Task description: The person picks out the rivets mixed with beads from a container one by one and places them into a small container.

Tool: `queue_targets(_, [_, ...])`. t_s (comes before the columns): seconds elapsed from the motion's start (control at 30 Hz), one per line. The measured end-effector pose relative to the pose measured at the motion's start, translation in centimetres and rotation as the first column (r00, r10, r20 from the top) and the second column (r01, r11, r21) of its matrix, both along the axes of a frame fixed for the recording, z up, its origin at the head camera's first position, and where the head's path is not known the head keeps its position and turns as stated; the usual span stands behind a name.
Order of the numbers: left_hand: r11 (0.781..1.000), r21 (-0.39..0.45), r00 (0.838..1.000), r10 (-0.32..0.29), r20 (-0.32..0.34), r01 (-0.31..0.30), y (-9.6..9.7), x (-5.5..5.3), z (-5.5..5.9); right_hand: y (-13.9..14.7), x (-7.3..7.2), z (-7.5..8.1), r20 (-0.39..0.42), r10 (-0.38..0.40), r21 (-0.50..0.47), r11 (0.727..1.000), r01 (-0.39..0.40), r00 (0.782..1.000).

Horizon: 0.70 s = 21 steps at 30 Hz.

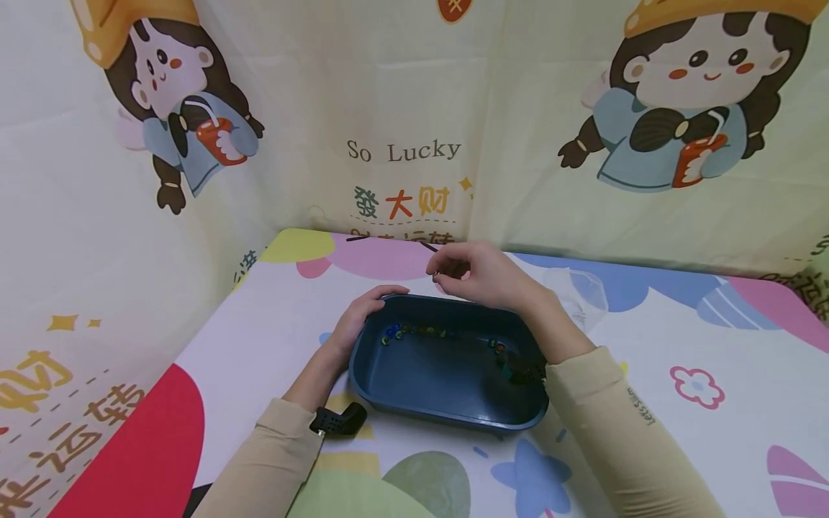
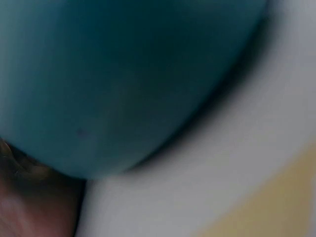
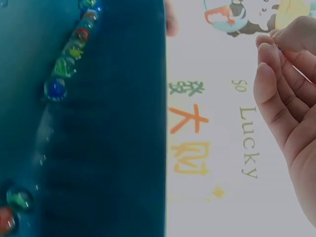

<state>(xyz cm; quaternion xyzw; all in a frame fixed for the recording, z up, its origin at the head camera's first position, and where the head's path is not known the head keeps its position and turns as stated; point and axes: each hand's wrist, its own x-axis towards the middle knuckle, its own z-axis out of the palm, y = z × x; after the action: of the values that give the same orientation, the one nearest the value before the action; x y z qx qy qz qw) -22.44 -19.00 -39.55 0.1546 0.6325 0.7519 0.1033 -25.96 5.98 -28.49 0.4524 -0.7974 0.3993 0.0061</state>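
Observation:
A dark blue oblong basin [image 1: 427, 388] stands on the table with several glass marbles [image 1: 427, 331] lined along its far side and a few near its right end. My left hand [image 1: 352, 320] grips the basin's far left corner, its fingers along the outside of the rim. Beyond the far rim, my right hand [image 1: 482, 277] is raised, pinching a small dark marble [image 1: 435, 276] between thumb and fingertips. The right wrist view shows the blue and green marbles [image 3: 56, 89] close up, with the curled right fingers [image 3: 269, 81] outside the basin wall.
A clear plastic bag [image 1: 579, 295] lies behind my right forearm. Two thin dark strips [image 1: 358, 238] lie at the table's back edge, before a printed cloth backdrop [image 1: 401, 86]. A black wrist camera [image 1: 340, 419] sits beside the basin's left side.

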Motion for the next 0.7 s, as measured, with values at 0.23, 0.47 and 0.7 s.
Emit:
queue_targets(0.23, [1.000,-0.002,1.000,0.005,0.002,-0.005,0.1,-0.1,-0.1,1.5,0.0,0.7,0.006,-0.046,0.003,0.999,0.046,0.999])
queue_targets(0.47, [1.000,0.020,1.000,-0.005,-0.011,0.005,0.0,-0.2,-0.2,3.4,-0.5,0.5,0.003,-0.098,0.010,0.995,0.098,0.995])
queue_targets(0.7, [1.000,0.012,1.000,0.011,-0.003,-0.011,0.2,-0.1,-0.2,5.2,-0.4,0.5,-0.006,-0.165,0.029,0.986,0.165,0.986])
